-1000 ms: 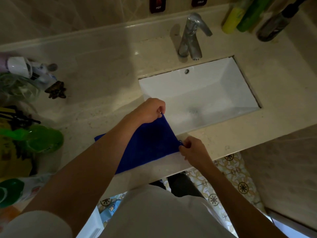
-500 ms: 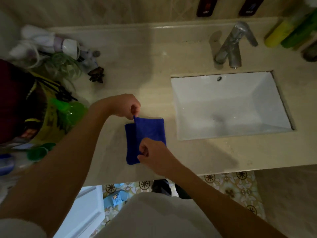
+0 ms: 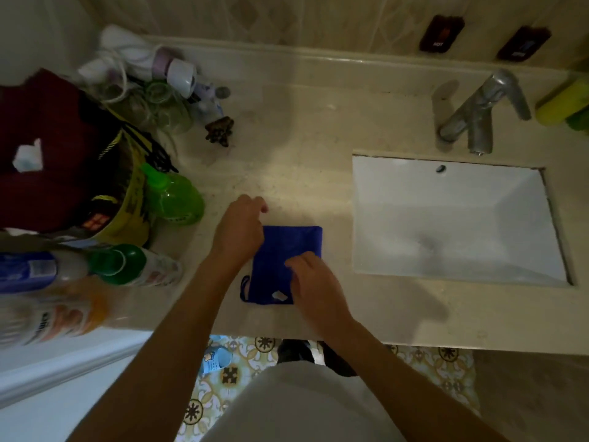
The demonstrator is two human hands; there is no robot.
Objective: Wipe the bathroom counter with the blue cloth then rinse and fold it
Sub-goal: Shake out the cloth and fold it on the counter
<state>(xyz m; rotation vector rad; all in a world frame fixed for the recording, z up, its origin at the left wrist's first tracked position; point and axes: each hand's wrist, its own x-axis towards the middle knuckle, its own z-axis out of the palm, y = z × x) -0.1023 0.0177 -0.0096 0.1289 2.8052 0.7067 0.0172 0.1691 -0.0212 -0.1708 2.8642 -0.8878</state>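
Observation:
The blue cloth [image 3: 288, 250] lies folded into a small rectangle on the beige counter [image 3: 312, 173], left of the white sink [image 3: 446, 218]. A hanging loop and a white label show at its near edge. My left hand [image 3: 239, 231] rests at the cloth's left edge, its fingers loosely bent toward the far corner and holding nothing that I can see. My right hand [image 3: 307, 279] lies on the near right part of the cloth, with the fingers pressing down on it.
A chrome tap [image 3: 481, 113] stands behind the sink, with yellow and green bottles [image 3: 564, 103] at the far right. Left of the cloth crowd a green spray bottle [image 3: 173, 196], a dark red bag [image 3: 54, 148], several bottles [image 3: 134, 266] and a hair clip [image 3: 220, 130]. Patterned floor lies below.
The cloth was spread at the sink's front edge, pinched at two corners. It has been folded over to the left, and both hands have let go of its corners and lie on it.

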